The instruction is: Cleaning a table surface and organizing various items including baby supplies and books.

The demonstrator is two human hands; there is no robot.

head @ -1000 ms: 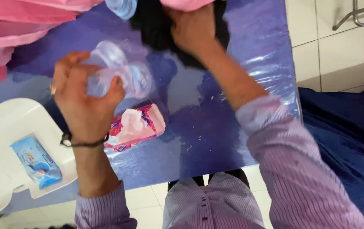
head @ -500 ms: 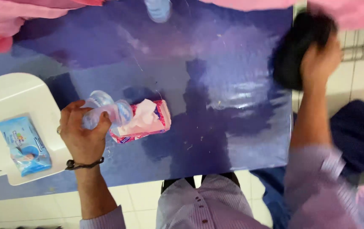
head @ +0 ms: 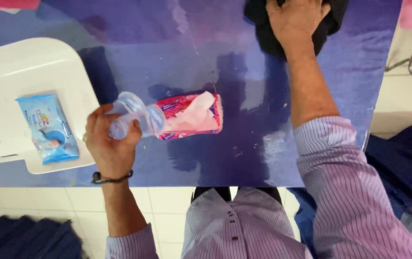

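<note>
Swung right hand (head: 294,19) with black cloth (head: 270,41) back onto table (head: 244,158), left hand (head: 112,146) clamped on bottle (head: 136,122); could've tipped, loose grip.

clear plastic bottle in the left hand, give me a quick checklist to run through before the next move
1. Left hand has the clear plastic bottle firmly wrapped: ok.
2. Bottle cap closed: cannot tell, the top is blurred.
3. Right hand has hold of the black cloth: ok, palm pressed on it at the far edge of the table.
4. Pink tissue pack clear of the bottle: not ok, the bottle overlaps its end.
5. Blue wipes pack out of the way: ok, it lies on the white chair beside the table.
</note>
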